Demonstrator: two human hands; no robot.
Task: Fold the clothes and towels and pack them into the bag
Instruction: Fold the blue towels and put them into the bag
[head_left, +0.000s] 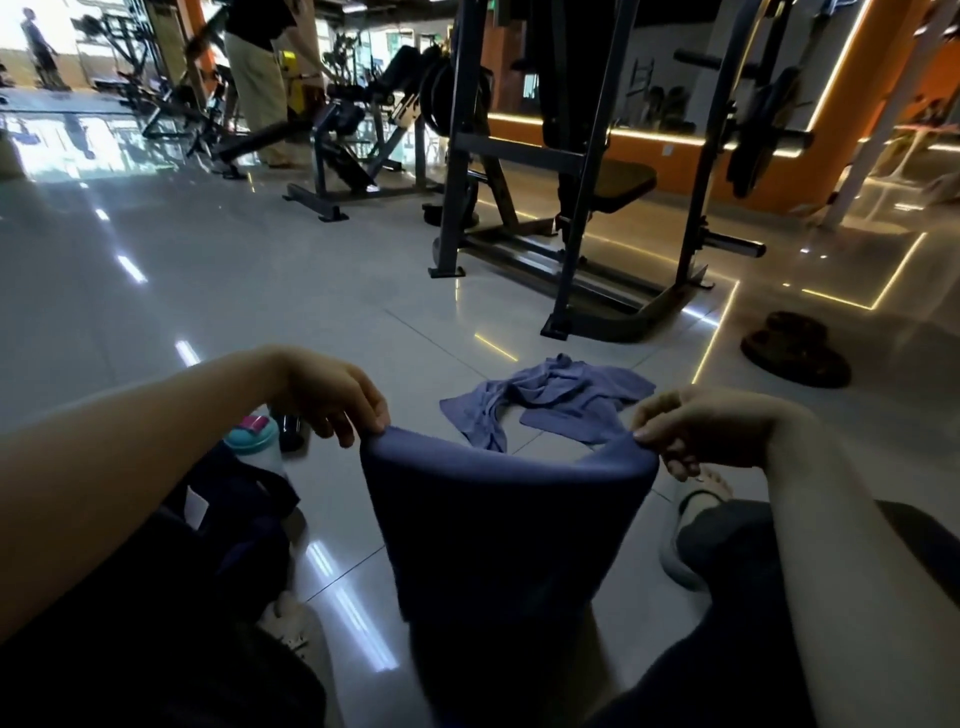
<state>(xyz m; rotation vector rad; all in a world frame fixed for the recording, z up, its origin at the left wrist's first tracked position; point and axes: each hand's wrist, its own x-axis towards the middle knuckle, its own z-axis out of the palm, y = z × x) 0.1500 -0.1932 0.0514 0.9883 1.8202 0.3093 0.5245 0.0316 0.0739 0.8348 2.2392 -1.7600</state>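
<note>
Floor (260, 291): glossy pale tiles; the person sits on it.
Weight rack (571, 156): dark steel frame at 12 o'clock, well apart from the clothes.
Dark blue cloth (498, 519): at the centre, hanging by its two top corners with its lower end down at 6 o'clock. It is spread out and not yet folded.
Bag (234, 519): dark, at 8 o'clock, just beside the cloth; its contents cannot be made out.
Lighter blue garment (550, 400): crumpled on the floor at 12 o'clock, just beyond the held cloth.
Hands: the left hand (332, 389) pinches the cloth's 10 o'clock corner and the right hand (696, 426) pinches its 2 o'clock corner.
Bottle (254, 436): teal-lidded, at 9 o'clock by the bag.
Progress: judged early. One piece is only now being squared up, another lies loose, and nothing is seen packed.
</note>
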